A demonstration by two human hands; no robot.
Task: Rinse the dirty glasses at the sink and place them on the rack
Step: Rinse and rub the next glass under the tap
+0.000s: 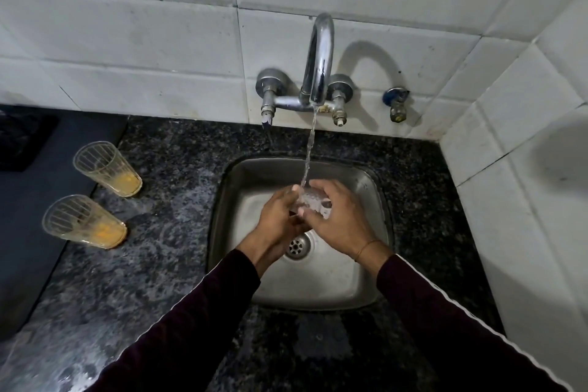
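1. Glass (313, 200), clear and wet, sits between curled fingers (321, 192) of both hands, the left hand (280, 216) and the right hand (334, 216), over the sink (366, 289); likely slippery and fragile, so hold its wall.
2. Beyond the fingers, tap (319, 73) water falls.
3. Left of the fingers, two dirty glasses (106, 169) stand on the surface (178, 169).

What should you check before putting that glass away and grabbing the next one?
1. Water running from the tap onto the glass: ok.
2. Both hands grip the glass, left hand, right hand: ok.
3. Glass rinsed clean: cannot tell, the hands and the water hide it.
4. Rack ready to take it: cannot tell, no rack in view.
5. Two dirty glasses wait upright on the counter, far one, near one: ok.
6. Sink drain unblocked: ok.
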